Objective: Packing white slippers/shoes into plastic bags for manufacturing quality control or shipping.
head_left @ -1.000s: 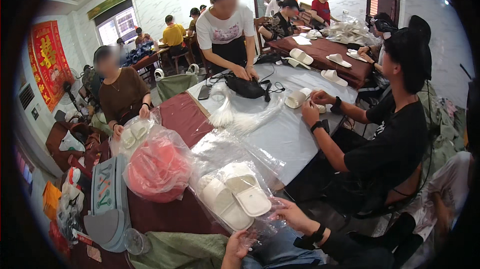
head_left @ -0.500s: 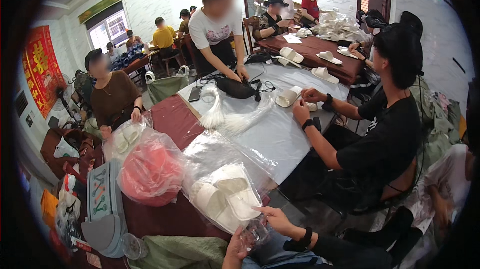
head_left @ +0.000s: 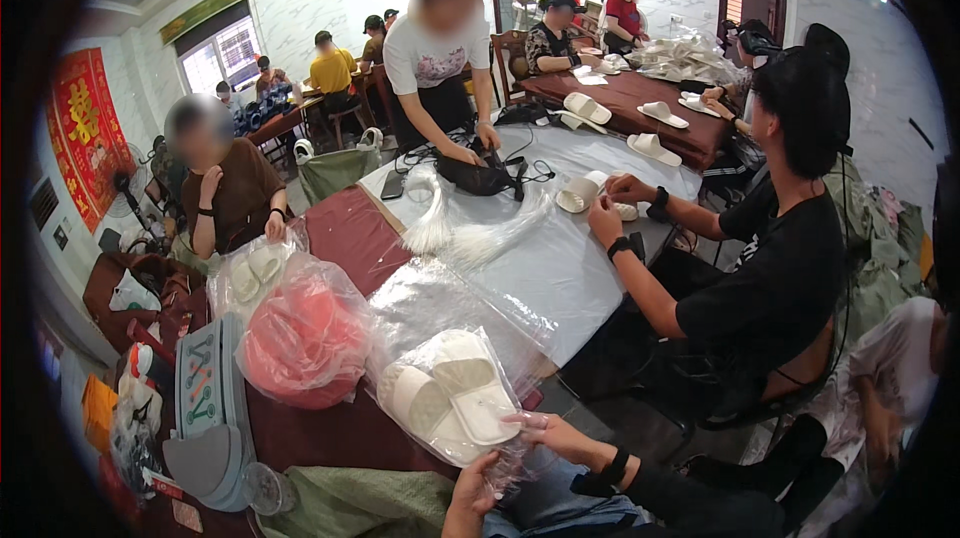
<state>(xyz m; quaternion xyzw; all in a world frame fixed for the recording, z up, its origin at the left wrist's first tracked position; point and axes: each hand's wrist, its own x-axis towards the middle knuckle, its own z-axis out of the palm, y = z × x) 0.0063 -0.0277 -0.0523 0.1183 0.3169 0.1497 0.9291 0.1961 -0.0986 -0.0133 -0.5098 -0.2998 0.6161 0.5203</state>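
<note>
A pair of white slide slippers lies in a clear plastic bag at the table's near edge. My left hand grips the bag's near end, fingers closed on the crumpled plastic. From the right, my right hand has thumb and fingers pinched on the bag beside the right slipper's end. Behind the slippers lies a flat stack of clear plastic bags. To their left sits a red bundle wrapped in clear plastic.
A grey-blue plastic stool and a clear cup stand at the left. White strands and a black pouch lie on the grey sheet. A co-worker in black sits close at the right; others work around the tables.
My right hand has shifted slightly, still pinching the bag. The seated person at the left has raised a hand toward the chin. The view has moved a little.
</note>
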